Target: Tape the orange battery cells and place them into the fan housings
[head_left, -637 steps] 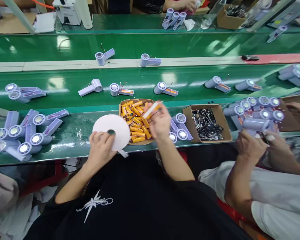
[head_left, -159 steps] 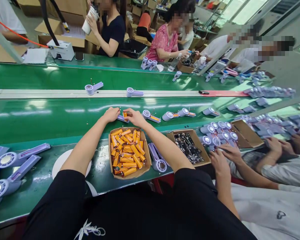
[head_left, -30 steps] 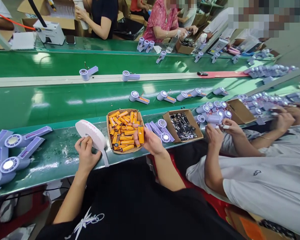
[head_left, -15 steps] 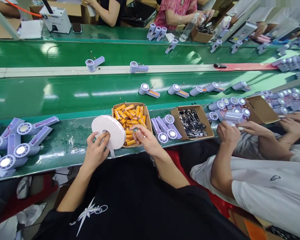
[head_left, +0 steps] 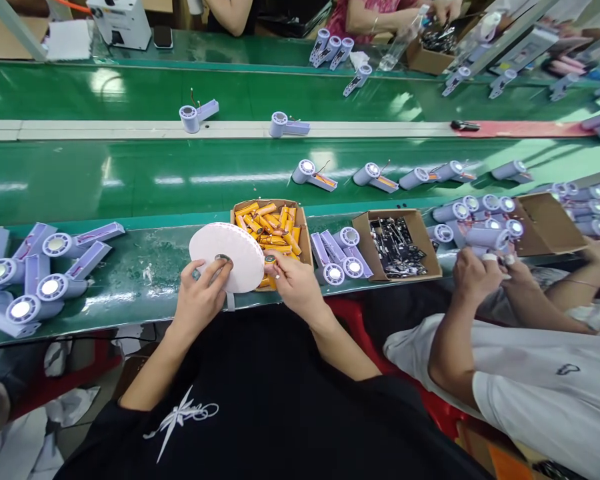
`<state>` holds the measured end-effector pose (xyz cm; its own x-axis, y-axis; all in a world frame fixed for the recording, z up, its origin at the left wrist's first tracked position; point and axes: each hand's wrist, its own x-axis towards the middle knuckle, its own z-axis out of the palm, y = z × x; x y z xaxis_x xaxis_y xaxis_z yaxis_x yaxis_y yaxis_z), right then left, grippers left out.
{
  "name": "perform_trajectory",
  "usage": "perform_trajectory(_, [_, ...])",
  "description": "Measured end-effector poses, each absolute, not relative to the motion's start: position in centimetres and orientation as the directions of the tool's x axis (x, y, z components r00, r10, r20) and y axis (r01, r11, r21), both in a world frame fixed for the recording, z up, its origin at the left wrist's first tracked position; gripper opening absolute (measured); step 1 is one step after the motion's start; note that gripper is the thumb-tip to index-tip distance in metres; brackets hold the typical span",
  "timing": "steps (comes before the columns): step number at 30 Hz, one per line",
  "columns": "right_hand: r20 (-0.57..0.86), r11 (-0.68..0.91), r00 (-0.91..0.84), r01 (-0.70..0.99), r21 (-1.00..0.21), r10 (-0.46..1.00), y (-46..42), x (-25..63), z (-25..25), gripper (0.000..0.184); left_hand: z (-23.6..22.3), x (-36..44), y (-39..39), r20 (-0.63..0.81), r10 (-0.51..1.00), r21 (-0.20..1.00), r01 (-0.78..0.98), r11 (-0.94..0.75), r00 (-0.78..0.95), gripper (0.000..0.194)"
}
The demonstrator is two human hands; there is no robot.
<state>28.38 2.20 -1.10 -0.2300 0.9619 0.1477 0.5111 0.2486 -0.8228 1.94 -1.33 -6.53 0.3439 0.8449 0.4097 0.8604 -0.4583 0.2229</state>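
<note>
Tape roll (head_left: 240,247) was held at its core by the grip of my left hand (head_left: 203,292), above the near edge of the tabletop (head_left: 145,270). My right hand (head_left: 297,283) pinched one battery (head_left: 270,259) just beside the roll. Behind both, a box (head_left: 306,235) contained orange batteries (head_left: 270,223).

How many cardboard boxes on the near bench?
3: cell box by the right hand; parts box right of it, past lilac units; end box farther right. Others may be hidden there.
</note>
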Motion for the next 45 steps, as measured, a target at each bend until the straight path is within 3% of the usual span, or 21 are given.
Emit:
perform_trajectory(3, [0.047,0.19,-0.31,0.451,-0.872,0.95,2.5,28.7,-1.3,0.041,-5.8,2.1,-1.4,0.417,0.86,0.214,0.887,-0.408,0.295,0.071])
perform_trajectory(6, [-0.007,0.079,-0.347,0.233,-0.969,0.938,2.7,28.9,-1.5,0.05,-5.2,2.4,-1.6,0.451,0.854,0.205,0.902,-0.38,0.258,0.071])
perform_trajectory(9, [0.003,-0.01,-0.135,-0.09,-0.996,0.991,2.3,26.8,-2.9,0.053,-5.3,3.5,-1.7,0.468,0.862,0.217,0.92,-0.326,0.195,0.064])
perform_trajectory(11, [0.019,0.048,0.11,-0.269,-0.962,0.994,2.1,24.5,-4.2,0.062,-5.4,4.7,-1.8,0.468,0.874,0.239,0.934,-0.267,0.131,0.06])
perform_trajectory(14, [-0.011,0.086,0.245,-0.38,-0.921,0.97,3.1,23.0,-5.6,0.067,-4.8,6.1,-2.7,0.454,0.885,0.257,0.935,-0.242,0.104,0.063])
perform_trajectory(17, [-0.001,0.06,0.178,-0.337,-0.94,0.984,5.4,27.0,-4.9,0.048,-3.3,5.9,-4.0,0.349,0.898,0.24,0.901,-0.361,0.267,0.063])
perform_trajectory(19, [0.161,0.273,0.347,-0.303,-0.913,0.924,7.7,31.6,-4.1,0.03,-2.9,4.4,-4.2,0.233,0.909,0.235,0.887,-0.398,0.346,0.068])
perform_trajectory(21, [0.306,0.485,0.521,-0.251,-0.837,0.797,10.1,35.4,-3.9,0.022,-3.5,1.5,-3.5,0.119,0.952,0.215,0.929,-0.3,0.28,0.073])
perform_trajectory(24, [0.231,0.36,0.465,-0.208,-0.91,0.854,10.8,37.0,-4.7,0.046,-5.5,-4.8,-2.3,-0.034,0.99,0.237,0.963,-0.128,0.14,0.073])
perform_trajectory(27, [0.074,0.167,0.422,-0.188,-0.968,0.904,8.0,35.4,-5.7,0.061,-7.1,-10.6,-2.4,0.084,0.996,0.298,0.954,-0.004,-0.022,0.049])
perform_trajectory(30, [-0.026,0.067,0.468,-0.181,-0.981,0.883,5.7,34.1,-6.3,0.055,-7.0,-15.2,-3.2,0.331,0.891,0.238,0.941,0.24,-0.311,0.036])
perform_trajectory(32, [-0.061,0.026,0.494,-0.168,-0.985,0.867,5.4,34.1,-6.2,0.05,-6.5,-17.8,-3.4,0.373,0.856,0.18,0.933,0.312,-0.358,0.036])
perform_trajectory(38, [-0.06,0.039,0.534,-0.172,-0.984,0.843,4.2,35.0,-3.9,0.051,-4.4,-21.2,-1.3,0.279,0.943,0.129,0.98,0.15,-0.181,0.055])
perform_trajectory(45, [-0.08,-0.01,0.514,-0.138,-0.99,0.854,3.0,34.5,-3.7,0.054,-3.7,-12.4,8.8,0.237,0.966,0.063,0.99,-0.126,0.108,0.028])
